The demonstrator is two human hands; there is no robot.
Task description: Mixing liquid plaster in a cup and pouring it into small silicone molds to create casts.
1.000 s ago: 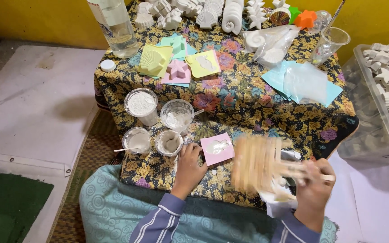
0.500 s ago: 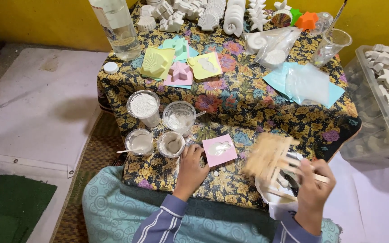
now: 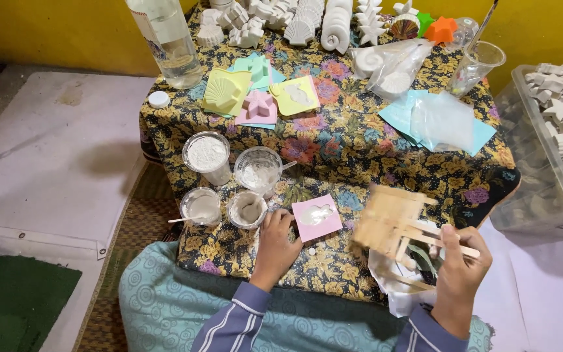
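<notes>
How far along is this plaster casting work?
Done: many white cast shapes stand at the table's far edge, and the pink mould already holds white fill. In hand: the left hand rests by that mould, while the right hand holds wooden sticks. Left: the yellow shell mould looks empty.

Open patterned cloth right of pink mould (image 3: 317, 217); four plastic cups (image 3: 229, 182) crowded to its left.
</notes>
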